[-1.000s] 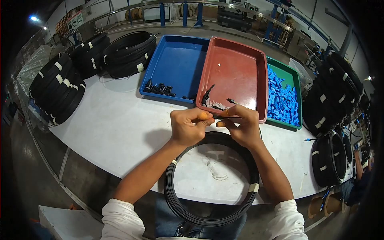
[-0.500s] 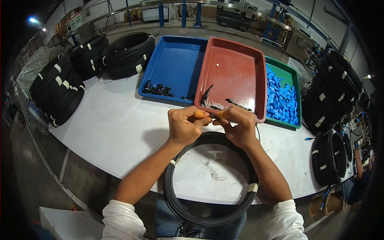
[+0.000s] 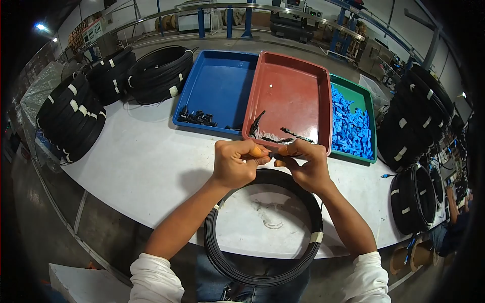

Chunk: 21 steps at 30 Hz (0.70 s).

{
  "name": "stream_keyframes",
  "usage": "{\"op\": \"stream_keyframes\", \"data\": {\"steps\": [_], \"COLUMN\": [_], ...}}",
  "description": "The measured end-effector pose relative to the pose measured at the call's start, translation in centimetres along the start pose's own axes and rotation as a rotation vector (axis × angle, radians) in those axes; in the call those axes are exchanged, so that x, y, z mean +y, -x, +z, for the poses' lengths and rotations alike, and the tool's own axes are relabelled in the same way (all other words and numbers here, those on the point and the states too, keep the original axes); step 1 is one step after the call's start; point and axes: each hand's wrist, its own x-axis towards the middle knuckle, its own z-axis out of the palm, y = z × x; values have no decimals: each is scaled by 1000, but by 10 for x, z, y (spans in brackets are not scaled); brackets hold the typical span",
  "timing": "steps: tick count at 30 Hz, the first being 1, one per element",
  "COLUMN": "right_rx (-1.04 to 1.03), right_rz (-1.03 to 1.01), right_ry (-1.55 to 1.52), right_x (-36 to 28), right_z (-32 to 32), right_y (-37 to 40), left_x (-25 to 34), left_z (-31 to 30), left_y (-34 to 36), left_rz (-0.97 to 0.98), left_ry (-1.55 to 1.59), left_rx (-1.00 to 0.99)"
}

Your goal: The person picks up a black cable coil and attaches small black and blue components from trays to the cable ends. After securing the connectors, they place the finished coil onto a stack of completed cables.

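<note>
Pinched between thumb and finger, a small black connector piece (image 3: 273, 155) is in my left hand (image 3: 236, 162). My right hand (image 3: 308, 164) is closed on the same piece from the other side, their fingertips almost touching. Orange-yellow covers wrap some fingertips on both hands. Below them lies a coil of black cable (image 3: 213, 237), bound with white tape and overhanging the table's near edge. A strand rises from the coil toward my right hand; its end is hidden. Just beyond my hands is the red tray (image 3: 288, 63), with black parts and small clear pieces along its near side.
A blue tray (image 3: 222, 81) with black parts adjoins on the left. On the right, a green tray (image 3: 370, 103) holds many blue connectors (image 3: 348, 129). Taped cable coils (image 3: 73, 121) stand at the left, with more coils (image 3: 414, 197) at the right. Another person's arm (image 3: 452, 202) shows far right.
My right hand has shifted slightly right and down, and more of the black piece shows between my fingertips. The whole view has tilted a little. Both hands keep their pinch.
</note>
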Motion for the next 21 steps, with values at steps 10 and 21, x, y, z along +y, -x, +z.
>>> {"op": "stream_keyframes", "data": {"steps": [10,21], "right_rx": [-158,-70], "right_rz": [367,-165], "right_ry": [-383,252], "right_x": [-5,63], "right_z": [-4,-49], "right_y": [-8,28], "left_x": [4,-51], "left_z": [-4,-28], "left_y": [0,-22], "left_rz": [323,-207], "left_ry": [-156,-353], "left_rx": [19,-250]}}
